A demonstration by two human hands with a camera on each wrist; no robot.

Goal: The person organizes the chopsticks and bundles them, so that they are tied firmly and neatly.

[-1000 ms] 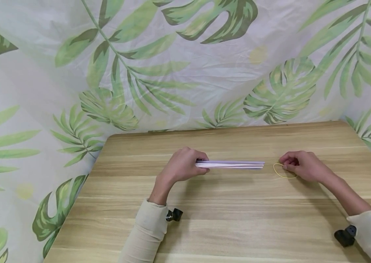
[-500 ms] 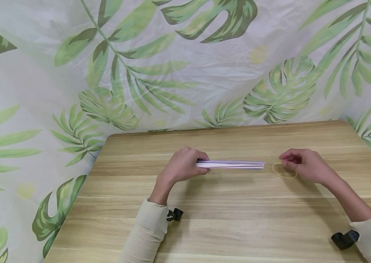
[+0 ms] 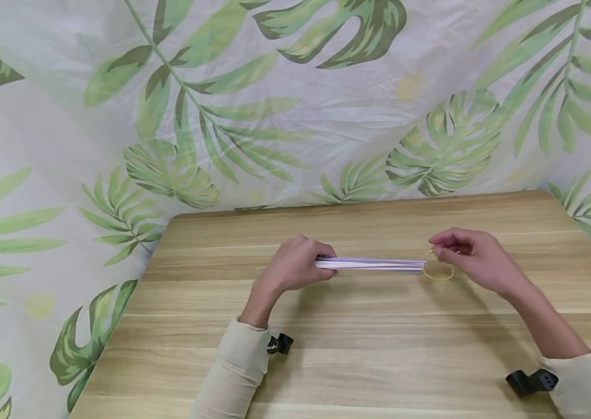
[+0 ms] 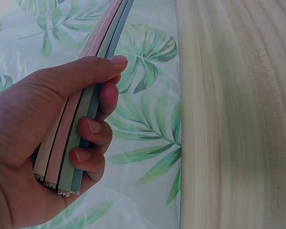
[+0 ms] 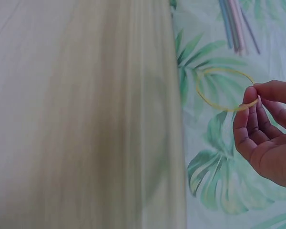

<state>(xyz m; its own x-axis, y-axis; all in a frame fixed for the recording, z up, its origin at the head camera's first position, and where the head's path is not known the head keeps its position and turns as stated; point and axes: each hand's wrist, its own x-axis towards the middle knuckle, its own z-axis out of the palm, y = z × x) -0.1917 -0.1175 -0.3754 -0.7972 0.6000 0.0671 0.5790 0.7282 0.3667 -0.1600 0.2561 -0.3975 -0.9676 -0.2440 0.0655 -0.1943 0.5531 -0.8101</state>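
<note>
My left hand [image 3: 295, 263] grips one end of a bundle of long, narrow pastel plastic strips [image 3: 374, 265], held level above the table. In the left wrist view the strips [image 4: 62, 138] are cream, pink, green and blue, with channelled ends, and the thumb and curled fingers wrap round them. My right hand [image 3: 479, 262] pinches a thin yellow rubber band [image 5: 224, 68] between thumb and fingertips. The band hangs as an open loop, its left side overlapping the bundle's free end in the head view.
A wood-grain table [image 3: 369, 366] lies below both hands. Behind it hangs a leaf-patterned cloth [image 3: 348, 128]. Small black cameras sit at the left cuff [image 3: 280, 344] and the right cuff [image 3: 531, 382].
My right hand has moved left with the rubber band, bringing the loop from apart to the bundle's free end. The left hand and strips have barely shifted right.
</note>
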